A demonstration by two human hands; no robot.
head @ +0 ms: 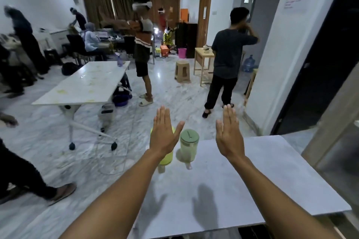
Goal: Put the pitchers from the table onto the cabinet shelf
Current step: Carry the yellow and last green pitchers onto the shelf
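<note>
Two pitchers stand at the far left corner of the white table [252,170]. The clear pitcher with a sage-green lid [189,145] is in full view. Just left of it stands a yellow-green pitcher [167,158], mostly hidden behind my left hand [164,134]. That hand is flat, palm down, fingers stretched out, held above the yellow-green pitcher and holding nothing. My right hand [230,133] is also flat and stretched out, hovering over the table to the right of the clear pitcher, apart from it. No cabinet shelf is clearly in view.
A glass-fronted panel [334,153] stands at the right beside the table. A second white table on wheels [83,83] sits to the left. Several people stand or sit around the room. A plastic stool [182,71] and a small wooden table [204,58] are farther back.
</note>
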